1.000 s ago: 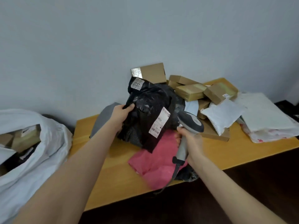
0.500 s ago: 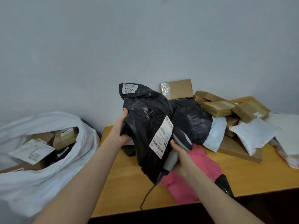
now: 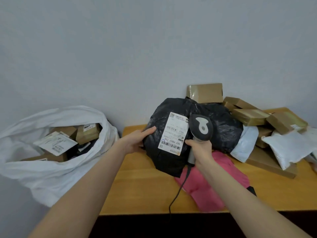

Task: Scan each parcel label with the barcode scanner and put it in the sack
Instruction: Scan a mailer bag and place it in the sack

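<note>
Wooden table against a plain wall

The table (image 3: 145, 186) has a smooth yellow-tan top. Its back edge meets the wall, its left edge sits a little left of the middle of the view, and its front edge runs across the lower part, slightly bowed by the wide lens. The wall (image 3: 120, 48) is pale grey-blue, plain, and fills the upper half. Below the table's front edge is a dark space (image 3: 137, 225), too dim to make out.

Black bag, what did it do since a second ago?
The black bag turned so its big label faces the camera, and the scanner rose beside it. The left hand still holds the bag, the right hand still grips the scanner. The sack and pink parcel stayed put.
</note>
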The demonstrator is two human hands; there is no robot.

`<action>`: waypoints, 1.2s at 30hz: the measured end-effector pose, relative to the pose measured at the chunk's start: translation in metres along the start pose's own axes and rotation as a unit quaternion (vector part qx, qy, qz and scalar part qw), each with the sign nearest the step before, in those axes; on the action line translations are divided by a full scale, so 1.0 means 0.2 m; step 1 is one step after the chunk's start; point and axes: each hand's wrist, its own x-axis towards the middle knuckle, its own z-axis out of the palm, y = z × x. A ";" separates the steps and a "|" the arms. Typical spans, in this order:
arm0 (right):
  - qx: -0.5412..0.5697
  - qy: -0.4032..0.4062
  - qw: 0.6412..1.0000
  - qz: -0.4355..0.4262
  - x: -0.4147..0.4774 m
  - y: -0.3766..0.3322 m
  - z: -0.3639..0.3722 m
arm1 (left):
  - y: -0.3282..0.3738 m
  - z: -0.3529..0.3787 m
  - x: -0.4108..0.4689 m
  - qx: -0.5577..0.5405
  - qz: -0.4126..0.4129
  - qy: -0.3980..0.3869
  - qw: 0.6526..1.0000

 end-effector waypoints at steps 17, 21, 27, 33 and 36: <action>-0.066 -0.034 0.997 0.012 -0.24 0.08 -0.14 | -0.18 0.05 0.12 -0.170 0.109 0.193 0.960; -0.083 -0.085 0.992 0.044 -0.40 0.16 -0.13 | -0.22 0.05 0.14 -0.212 0.112 0.199 0.950; -0.101 -0.121 0.986 0.061 -0.49 0.17 -0.12 | -0.28 0.04 0.19 -0.257 0.097 0.198 0.941; -0.108 -0.129 0.983 0.071 -0.50 0.15 -0.11 | -0.32 0.02 0.22 -0.281 0.084 0.189 0.937; -0.109 -0.130 0.982 0.077 -0.49 0.14 -0.10 | -0.33 0.01 0.22 -0.283 0.087 0.189 0.936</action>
